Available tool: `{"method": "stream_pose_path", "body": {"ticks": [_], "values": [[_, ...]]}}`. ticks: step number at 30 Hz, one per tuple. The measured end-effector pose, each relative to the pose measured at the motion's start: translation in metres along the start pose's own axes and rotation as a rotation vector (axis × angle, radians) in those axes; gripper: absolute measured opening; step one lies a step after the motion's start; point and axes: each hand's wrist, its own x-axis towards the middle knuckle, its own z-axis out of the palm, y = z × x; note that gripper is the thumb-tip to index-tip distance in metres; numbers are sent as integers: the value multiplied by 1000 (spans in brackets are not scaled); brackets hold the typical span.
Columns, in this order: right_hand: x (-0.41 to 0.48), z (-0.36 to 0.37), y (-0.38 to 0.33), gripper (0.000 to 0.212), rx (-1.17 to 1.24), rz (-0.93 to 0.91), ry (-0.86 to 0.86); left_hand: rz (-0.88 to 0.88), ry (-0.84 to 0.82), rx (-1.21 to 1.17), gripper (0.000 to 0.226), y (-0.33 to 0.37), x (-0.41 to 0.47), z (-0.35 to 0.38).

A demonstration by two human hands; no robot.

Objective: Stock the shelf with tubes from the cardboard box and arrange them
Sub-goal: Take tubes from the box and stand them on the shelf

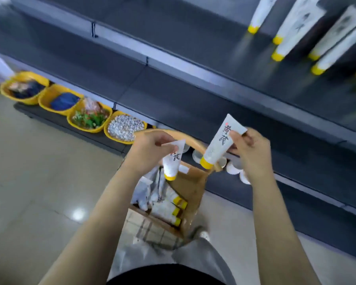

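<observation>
The dark shelf (pixel 193 95) crossed the upper frame, with shelved tubes (pixel 284 44) already placed at upper right. Below centre, the cardboard box (pixel 190 188) held boxed tubes (pixel 169 210) lying flat. Above it, the left hand (pixel 150 153) pinched one tube (pixel 173 163) by its crimped end. The right hand (pixel 253 153) pinched a second tube (pixel 220 145) likewise, caps hanging down. They looked light, soft-walled and slightly slick, so the stiff crimp seemed the surest hold.

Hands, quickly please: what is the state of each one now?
Left hand: closed, pinching a yellow-capped tube by its flat end.
Right hand: closed, gripping a second tube, cap down.
</observation>
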Motion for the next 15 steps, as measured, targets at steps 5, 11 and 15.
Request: {"method": "stream_pose_path", "body": {"ticks": [5,11,15], "values": [[-8,-80,-48,7,16,-151,154,237,21,-31,10,96,3,23],[-14,-184,-55,7,0,-222,268,366,48,-75,5,185,-4,90],[-10,-265,-45,9,-16,-244,288,394,102,-124,4,232,-13,154]]}}
